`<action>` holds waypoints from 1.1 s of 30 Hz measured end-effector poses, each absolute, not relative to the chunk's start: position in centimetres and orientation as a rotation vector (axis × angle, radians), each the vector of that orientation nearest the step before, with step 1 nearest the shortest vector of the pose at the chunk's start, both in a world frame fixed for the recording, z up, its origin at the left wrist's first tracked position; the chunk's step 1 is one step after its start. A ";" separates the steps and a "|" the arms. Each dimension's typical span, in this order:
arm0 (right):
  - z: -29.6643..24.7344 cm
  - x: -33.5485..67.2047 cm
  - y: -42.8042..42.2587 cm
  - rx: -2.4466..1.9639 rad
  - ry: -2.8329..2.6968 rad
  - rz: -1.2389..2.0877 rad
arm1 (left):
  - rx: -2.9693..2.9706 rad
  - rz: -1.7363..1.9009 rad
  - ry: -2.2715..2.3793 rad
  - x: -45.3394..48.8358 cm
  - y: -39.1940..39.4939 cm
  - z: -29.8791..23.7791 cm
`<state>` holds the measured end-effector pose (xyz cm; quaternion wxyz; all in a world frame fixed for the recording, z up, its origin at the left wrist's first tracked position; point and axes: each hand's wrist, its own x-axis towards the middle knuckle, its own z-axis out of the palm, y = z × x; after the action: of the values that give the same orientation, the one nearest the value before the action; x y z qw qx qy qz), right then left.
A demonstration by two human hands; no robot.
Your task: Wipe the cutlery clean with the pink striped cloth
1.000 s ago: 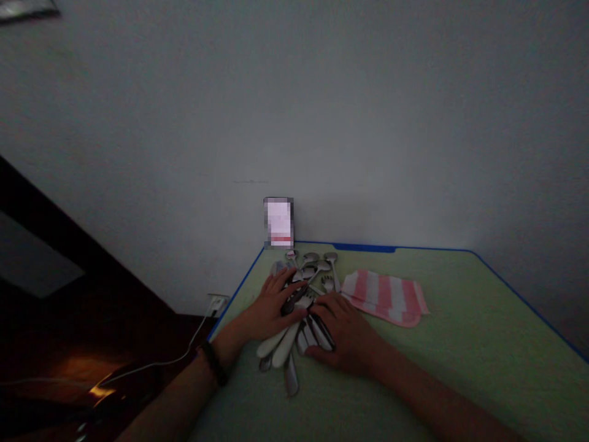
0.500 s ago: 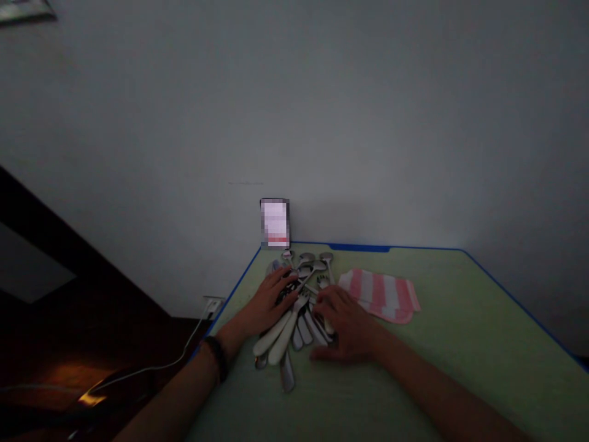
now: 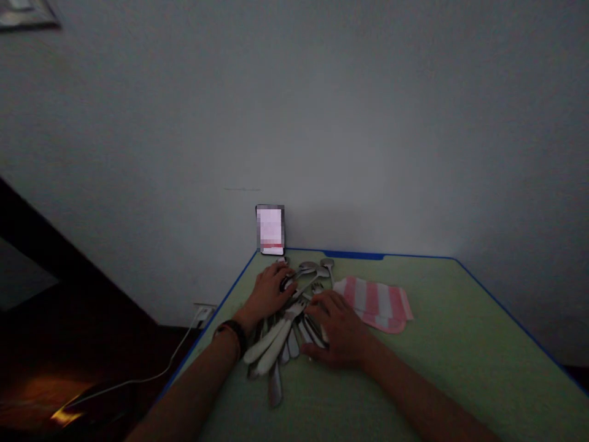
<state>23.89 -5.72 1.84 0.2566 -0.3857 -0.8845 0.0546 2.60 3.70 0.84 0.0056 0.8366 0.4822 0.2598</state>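
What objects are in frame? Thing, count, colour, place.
Table: 1, green with blue rim, centre
Cutlery: pile, uncountable, silver, some white handles, on table
Cloth: 1, pink-white striped, right of pile
Screen: 1, pale, far-left table corner
Outlet: 1, pale, left of table
Cord: 1, white, at outlet
Cut-off object: 1, pale, dark-edged, top-left
Bracelet: 1, dark, left wrist
Left hand: 1, bare, over pile
Right hand: 1, bare, pile's right side

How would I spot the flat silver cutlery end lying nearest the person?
Find the green table with blue edging, then the jumbled metal cutlery pile around the bare left hand and bare right hand. Follow its two thick white handles toward the person. Just past them, the flat silver cutlery end sticks out closer than any neighbour.
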 end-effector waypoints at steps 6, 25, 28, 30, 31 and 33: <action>1.7 23.9 -5.5 -1.148 -2.355 0.196 | 2.656 0.779 1.404 2.2 3.1 1.0; 1.1 24.3 -4.5 -1.171 -2.069 0.198 | 2.684 0.679 1.375 2.6 1.3 3.2; 1.0 24.5 -4.2 -1.228 -2.005 0.144 | 2.727 0.515 1.296 2.2 0.0 4.1; 0.9 24.5 -4.1 -1.267 -2.006 0.119 | 2.737 0.320 1.227 2.0 -1.0 4.4; 0.9 24.5 -4.1 -1.283 -2.010 0.111 | 2.731 0.233 1.210 2.0 -1.4 4.3; 0.9 24.5 -4.2 -1.304 -2.022 0.101 | 2.706 0.103 1.223 2.1 -2.0 4.0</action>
<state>24.46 -4.21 0.89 0.3586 -0.5056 -0.7837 0.0391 2.10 -2.00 3.99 0.0850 0.9073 0.4103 0.0345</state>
